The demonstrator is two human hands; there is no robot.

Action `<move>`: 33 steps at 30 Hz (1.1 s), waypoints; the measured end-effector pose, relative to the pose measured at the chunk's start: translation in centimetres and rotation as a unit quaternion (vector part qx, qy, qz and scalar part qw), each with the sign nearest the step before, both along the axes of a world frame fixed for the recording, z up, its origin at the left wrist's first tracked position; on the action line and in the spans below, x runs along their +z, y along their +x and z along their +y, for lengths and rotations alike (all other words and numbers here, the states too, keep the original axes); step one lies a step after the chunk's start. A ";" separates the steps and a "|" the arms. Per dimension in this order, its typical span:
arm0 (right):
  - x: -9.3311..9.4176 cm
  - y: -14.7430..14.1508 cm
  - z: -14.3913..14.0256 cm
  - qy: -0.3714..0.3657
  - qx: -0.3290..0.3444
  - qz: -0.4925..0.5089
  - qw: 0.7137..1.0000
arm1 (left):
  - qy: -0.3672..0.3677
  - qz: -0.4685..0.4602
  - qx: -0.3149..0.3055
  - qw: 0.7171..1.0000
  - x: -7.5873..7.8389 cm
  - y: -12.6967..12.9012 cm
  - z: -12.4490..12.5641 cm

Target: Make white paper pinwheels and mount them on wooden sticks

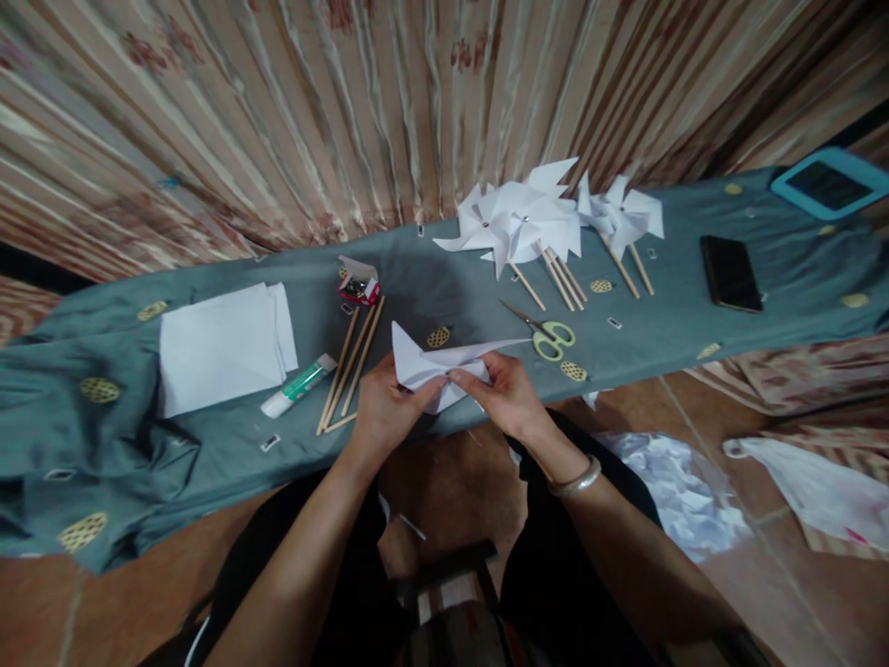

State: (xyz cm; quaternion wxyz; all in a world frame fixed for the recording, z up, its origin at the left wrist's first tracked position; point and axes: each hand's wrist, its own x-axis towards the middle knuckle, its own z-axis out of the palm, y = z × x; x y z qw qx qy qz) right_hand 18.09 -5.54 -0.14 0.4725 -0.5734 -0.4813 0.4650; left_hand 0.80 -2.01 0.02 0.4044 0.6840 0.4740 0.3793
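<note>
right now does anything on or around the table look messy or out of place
Mostly tidy. Crumpled white paper scraps lie heaped on the floor right of the table, and the grey cloth bunches in folds at its left end. Both hands hold the folded paper.

On the desk [104,445] lie three or so loose wooden sticks [351,366], one glue stick [298,385], one pair of scissors [545,333], one small open box [359,281], one black phone [731,272], and one stack of white paper [222,345]. Finished pinwheels [518,222] overlap; at least three.

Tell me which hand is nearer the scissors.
Right. The right hand sits just below-left of the scissors; the left hand is farther left, across the paper both hold.
</note>
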 end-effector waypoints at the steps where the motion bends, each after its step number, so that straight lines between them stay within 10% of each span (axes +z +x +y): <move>1: 0.0 -0.1 0.0 0.002 -0.006 -0.005 1.000 | 0.004 0.003 0.004 1.000 -0.1 0.1 0.0; 33: -0.2 0.3 0.0 -0.006 -0.030 -0.022 0.999 | 0.053 0.019 0.005 0.998 -0.2 0.6 0.4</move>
